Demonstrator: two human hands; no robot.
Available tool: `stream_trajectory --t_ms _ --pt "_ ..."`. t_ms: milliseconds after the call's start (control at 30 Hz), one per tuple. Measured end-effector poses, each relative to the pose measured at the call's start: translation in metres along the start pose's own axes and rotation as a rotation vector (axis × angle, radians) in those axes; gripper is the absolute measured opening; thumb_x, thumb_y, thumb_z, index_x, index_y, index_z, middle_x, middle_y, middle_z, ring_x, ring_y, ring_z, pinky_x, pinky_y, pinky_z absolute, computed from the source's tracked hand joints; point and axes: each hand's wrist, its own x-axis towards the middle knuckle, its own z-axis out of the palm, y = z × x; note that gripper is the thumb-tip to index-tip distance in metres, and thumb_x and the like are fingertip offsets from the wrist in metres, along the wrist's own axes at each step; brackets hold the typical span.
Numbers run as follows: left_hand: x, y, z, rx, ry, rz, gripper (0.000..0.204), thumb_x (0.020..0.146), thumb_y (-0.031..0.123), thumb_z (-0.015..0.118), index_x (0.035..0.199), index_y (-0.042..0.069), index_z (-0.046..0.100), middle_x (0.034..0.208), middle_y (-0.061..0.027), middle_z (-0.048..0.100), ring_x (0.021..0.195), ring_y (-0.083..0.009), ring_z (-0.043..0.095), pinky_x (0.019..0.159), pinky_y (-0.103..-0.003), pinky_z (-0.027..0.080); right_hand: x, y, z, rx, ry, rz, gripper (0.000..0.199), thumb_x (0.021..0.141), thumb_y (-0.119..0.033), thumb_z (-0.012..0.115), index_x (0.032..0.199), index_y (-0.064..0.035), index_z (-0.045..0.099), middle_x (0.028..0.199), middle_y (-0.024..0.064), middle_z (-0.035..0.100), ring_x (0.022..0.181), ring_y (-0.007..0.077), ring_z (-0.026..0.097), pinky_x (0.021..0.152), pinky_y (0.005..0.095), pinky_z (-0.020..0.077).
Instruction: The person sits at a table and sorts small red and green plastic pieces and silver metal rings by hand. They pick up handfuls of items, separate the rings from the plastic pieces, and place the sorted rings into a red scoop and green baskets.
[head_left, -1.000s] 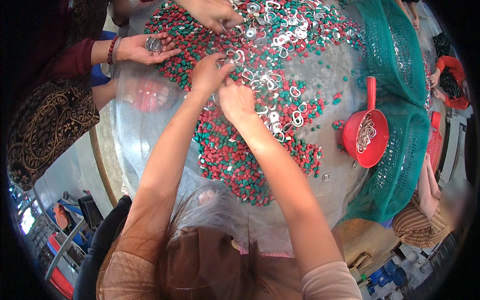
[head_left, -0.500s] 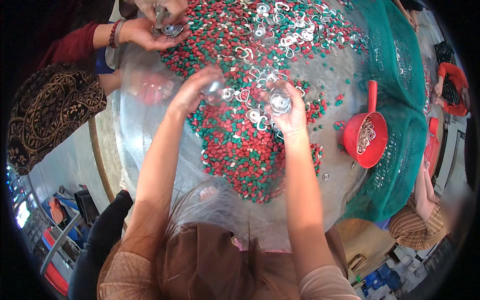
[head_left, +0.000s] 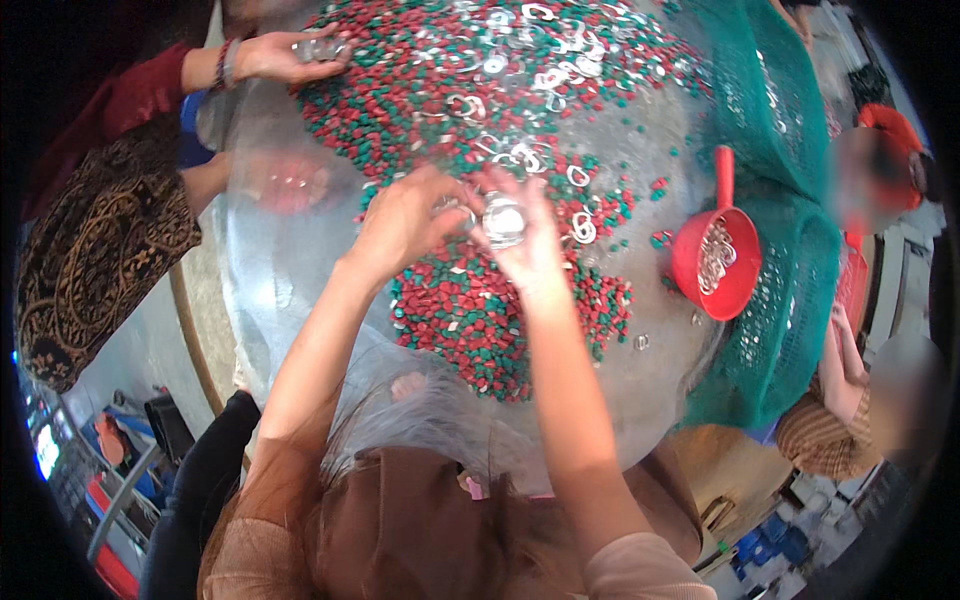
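Both of my hands are close together over a pile of red and green pebbles (head_left: 465,335). My right hand (head_left: 530,245), palm up, carries round shiny metal discs (head_left: 503,222) resting against its fingers. My left hand (head_left: 405,220) is closed on a small shiny metal piece (head_left: 455,212) right beside those discs; motion smears its fingertips. Loose silver rings and discs (head_left: 583,226) lie on the pebbles around and beyond my hands. How many discs I hold cannot be made out.
A red long-handled scoop (head_left: 686,262) with small metal links stands at right, beside green netting (head_left: 785,330). At upper left a co-worker's hand (head_left: 270,57) holds stacked metal pieces. Clear plastic sheeting (head_left: 270,250) covers the table's left side. Other people sit at far right.
My hands have come together, the right moving left and the left moving inward to the discs. At upper left, the co-worker's second hand has moved away from the held pieces. The view has shifted slightly.
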Motion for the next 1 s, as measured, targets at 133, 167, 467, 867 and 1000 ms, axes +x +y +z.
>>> stream_trajectory --t_ms 133,167,467,867,1000 --pt "-0.009 0.04 0.019 0.105 0.028 0.212 0.018 0.077 0.014 0.067 0.094 0.007 0.062 0.094 -0.01 0.059 0.086 -0.0307 0.059 0.071 -0.039 0.048 -0.007 0.031 0.014 0.184 0.019 0.087 0.051 0.088 -0.054 0.053 0.114 -0.011 0.057 0.107 0.007 0.061 0.099 0.0233 0.058 0.085 0.0411 0.0471" --pt "-0.009 0.043 0.031 0.167 0.019 0.261 0.021 0.076 0.014 0.067 0.095 0.007 0.061 0.095 -0.0098 0.058 0.09 -0.0296 0.058 0.075 -0.039 0.047 -0.004 0.038 0.008 0.38 -0.149 0.093 0.047 0.089 -0.051 0.051 0.113 -0.0116 0.057 0.108 0.0069 0.06 0.101 0.0232 0.057 0.086 0.0411 0.0468" --pt "-0.007 0.09 0.091 0.105 -0.111 0.633 0.022 0.08 0.019 0.063 0.099 0.008 0.061 0.115 -0.0112 0.053 0.123 -0.0288 0.043 0.108 -0.05 0.027 -0.074 0.001 -0.051 0.558 0.14 -0.299 0.028 0.091 -0.031 0.049 0.11 -0.0122 0.058 0.109 0.0073 0.06 0.105 0.0235 0.056 0.094 0.0391 0.0449" --pt "0.017 0.018 0.059 -0.059 0.257 0.241 0.019 0.079 0.001 0.061 0.098 0.004 0.061 0.096 -0.012 0.06 0.094 -0.031 0.057 0.083 -0.04 0.044 -0.264 -0.318 -0.149 -0.38 1.296 -0.943 0.064 0.092 -0.044 0.046 0.142 -0.0102 0.023 0.139 0.0205 0.031 0.125 0.0398 0.037 0.094 0.0596 0.0362" --pt "0.004 0.011 0.091 0.12 0.02 0.398 0.018 0.081 0.009 0.063 0.099 0.007 0.062 0.099 -0.0103 0.061 0.099 -0.0291 0.056 0.085 -0.039 0.045 -0.214 -0.185 -0.143 -1.616 1.133 -1.218 0.035 0.083 -0.006 0.055 0.117 0.001 0.05 0.113 0.0142 0.051 0.102 0.0245 0.05 0.086 0.0348 0.0425"
